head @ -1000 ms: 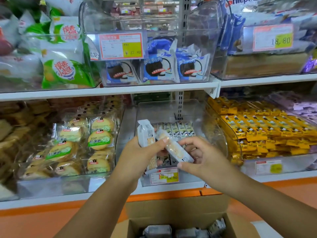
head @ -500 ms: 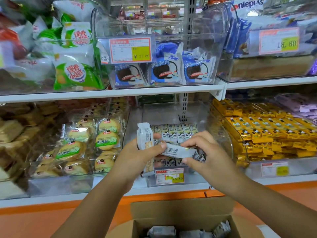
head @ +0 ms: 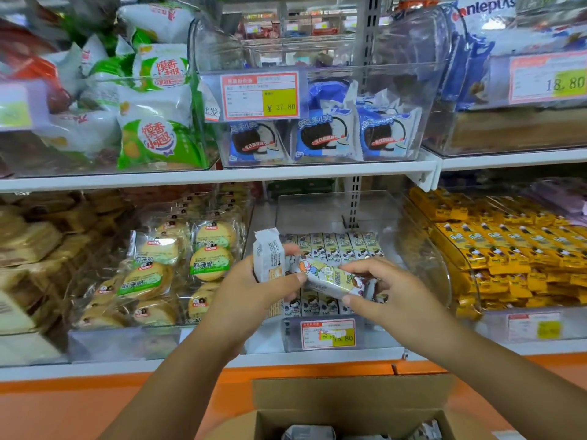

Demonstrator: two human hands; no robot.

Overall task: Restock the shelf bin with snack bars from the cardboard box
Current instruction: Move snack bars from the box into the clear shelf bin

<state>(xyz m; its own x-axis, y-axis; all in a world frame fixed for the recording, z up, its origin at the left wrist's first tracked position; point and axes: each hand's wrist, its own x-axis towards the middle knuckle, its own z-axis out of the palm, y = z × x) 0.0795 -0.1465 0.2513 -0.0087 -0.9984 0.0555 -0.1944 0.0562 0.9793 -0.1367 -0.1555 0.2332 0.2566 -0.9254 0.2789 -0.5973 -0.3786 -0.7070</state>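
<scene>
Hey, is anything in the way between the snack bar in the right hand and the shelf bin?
Nothing visible. The right hand holds the snack bar above the low front wall of the bin; the left hand grips a stack of bars beside it, not ahead of it.

Shelf bin: clear glossy plastic. Snack bars: shiny smooth film wrappers. Cardboard box: matt brown cardboard. Shelf: smooth white-painted surface.
</scene>
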